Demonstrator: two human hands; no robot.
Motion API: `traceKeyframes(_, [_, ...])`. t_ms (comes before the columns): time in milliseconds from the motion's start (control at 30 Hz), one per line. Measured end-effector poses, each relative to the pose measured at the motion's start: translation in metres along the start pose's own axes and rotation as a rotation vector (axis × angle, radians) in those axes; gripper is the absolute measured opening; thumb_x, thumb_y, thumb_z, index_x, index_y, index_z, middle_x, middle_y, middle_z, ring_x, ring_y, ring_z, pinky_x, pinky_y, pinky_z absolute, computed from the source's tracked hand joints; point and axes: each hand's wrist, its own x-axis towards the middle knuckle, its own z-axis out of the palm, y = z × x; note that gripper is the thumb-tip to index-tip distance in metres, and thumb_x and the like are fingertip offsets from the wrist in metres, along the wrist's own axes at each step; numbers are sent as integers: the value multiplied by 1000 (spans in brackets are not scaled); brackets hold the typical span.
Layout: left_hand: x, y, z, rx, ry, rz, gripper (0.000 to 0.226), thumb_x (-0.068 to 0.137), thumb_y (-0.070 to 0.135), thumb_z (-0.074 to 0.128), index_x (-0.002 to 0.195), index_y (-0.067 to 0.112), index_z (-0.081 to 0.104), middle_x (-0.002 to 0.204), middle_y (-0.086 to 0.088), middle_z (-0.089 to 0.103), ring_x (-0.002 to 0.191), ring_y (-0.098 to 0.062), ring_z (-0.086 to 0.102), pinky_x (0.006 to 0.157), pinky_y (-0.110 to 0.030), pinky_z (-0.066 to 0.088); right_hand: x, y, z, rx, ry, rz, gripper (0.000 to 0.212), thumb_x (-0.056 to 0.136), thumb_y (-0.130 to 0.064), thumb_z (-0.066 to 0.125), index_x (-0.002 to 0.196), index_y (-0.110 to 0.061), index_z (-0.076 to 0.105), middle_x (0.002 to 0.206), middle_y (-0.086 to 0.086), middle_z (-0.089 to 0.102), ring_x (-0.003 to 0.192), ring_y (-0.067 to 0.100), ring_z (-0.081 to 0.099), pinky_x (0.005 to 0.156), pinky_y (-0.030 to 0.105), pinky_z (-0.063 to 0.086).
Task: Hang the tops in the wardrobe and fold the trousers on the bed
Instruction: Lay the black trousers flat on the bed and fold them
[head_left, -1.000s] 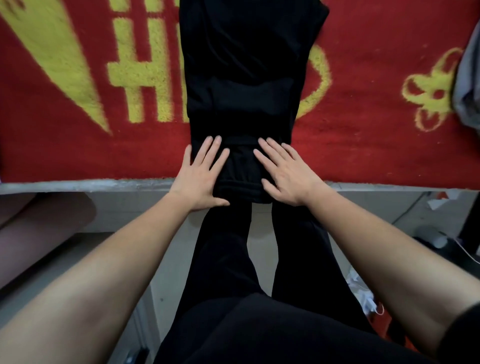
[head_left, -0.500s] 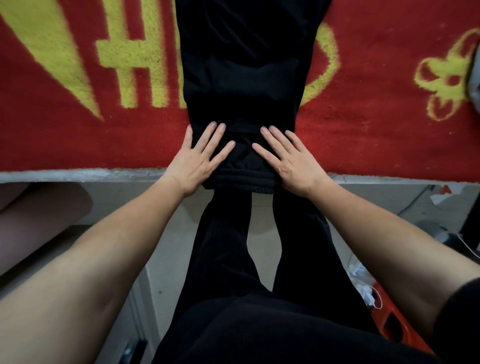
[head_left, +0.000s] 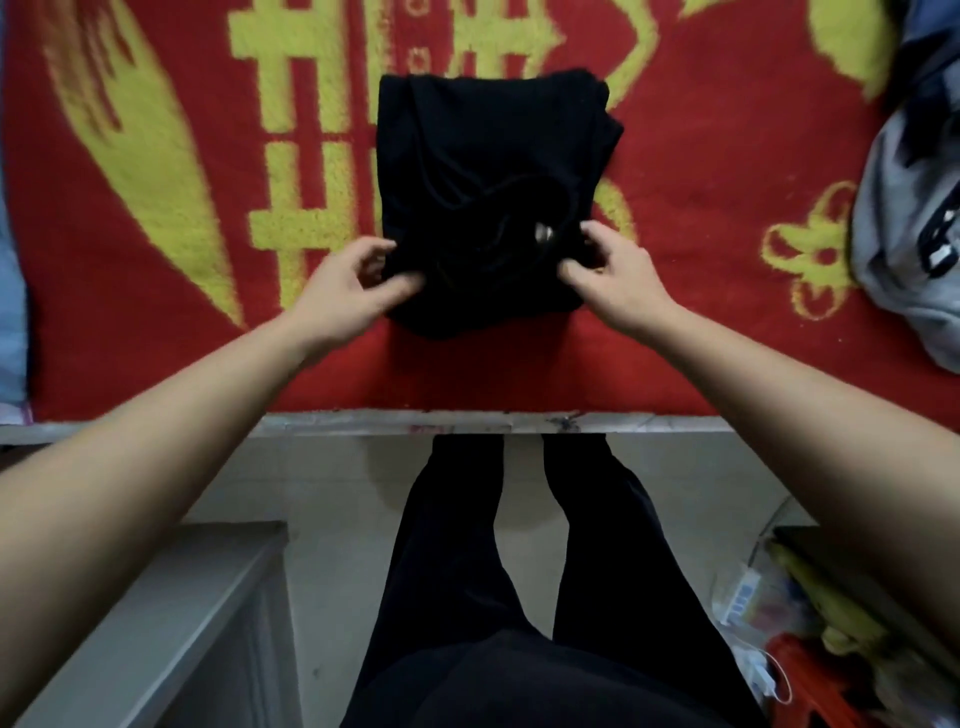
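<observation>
In the head view, I am seeing the black trousers (head_left: 488, 171) lying as a folded, roughly rectangular bundle on the red blanket (head_left: 701, 156) with yellow patterning that is covering the bed. Their long axis is running straight away from the person, from the near edge toward the far side. A drawstring (head_left: 467, 192) is curling across the top, with a metal tip (head_left: 544, 236) showing near the near-right corner.

The bundle is sitting between the two hands, which are meeting it at its near end. The left hand (head_left: 348, 291), somewhat blurred, is curling its fingers and thumb around the near-left corner. The right hand (head_left: 618, 275) is pinching the near-right corner between thumb and fingers. A grey garment (head_left: 914, 223) is lying at the blanket's right edge, well apart from the trousers.
</observation>
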Motion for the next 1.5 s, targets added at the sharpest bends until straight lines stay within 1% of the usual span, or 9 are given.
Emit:
traceKeyframes(200, [46,8,20,-183,205,-368,64,80,48,76,126,6,61,120,-6,67,105,-15,66,86,-27,50,45,3,9,220,-109,335,33,88,-42,72,111,-19,67,113,-1,71,104,14,68,98,38,54])
traceKeyframes(433, [52,28,6,-340,349,-113,33,78,28,83,105,13,71,96,1,71,85,-4,67,75,-18,52,37,-10,-4,438,-7,209,24,85,-22,78,104,-16,67,90,-8,70,81,0,68,71,17,53])
traceKeyframes(633, [108,29,18,15,464,-356,55,75,49,78,114,15,57,117,-4,63,104,-19,63,90,-34,53,84,-28,17,-40,247,445,65,75,-49,76,130,-26,49,135,6,46,124,23,51,105,30,38])
traceKeyframes(767, [113,26,19,204,466,-413,73,71,58,76,123,13,52,124,-6,59,114,-25,57,96,-37,48,87,-21,32,-3,304,545,82,73,-47,76,139,-19,35,142,11,38,133,27,41,107,28,29])
traceKeyframes(900, [111,24,14,-89,361,-408,66,73,44,82,123,10,55,119,-7,65,102,-19,66,89,-37,56,83,-15,25,247,254,500,91,72,-39,84,145,-14,35,139,5,53,128,19,51,107,27,40])
traceKeyframes(1033, [99,28,16,-419,289,-421,77,74,31,85,136,7,46,116,-4,64,88,-11,69,65,-25,58,79,-17,15,496,88,351,60,70,-29,89,122,-18,61,112,-6,72,99,6,70,85,24,57])
traceKeyframes(1100, [92,33,22,-503,259,-397,57,75,26,85,120,11,54,107,-3,68,77,-7,72,59,-21,56,74,-21,11,489,88,330,57,70,-38,88,117,-24,59,110,-11,70,98,3,69,83,20,55])
traceKeyframes(1233, [71,41,43,-631,273,-297,44,77,11,82,116,13,63,107,-8,73,92,-22,73,75,-35,60,61,-21,0,455,95,293,68,73,-44,84,129,-21,54,119,-9,66,108,5,64,95,28,53])
traceKeyframes(1500, [-13,55,80,-240,506,-195,54,84,32,76,131,19,54,128,-9,59,117,-24,58,102,-44,48,-1,-32,-28,261,40,115,56,77,-41,82,122,-24,54,120,-7,64,112,11,60,93,25,47])
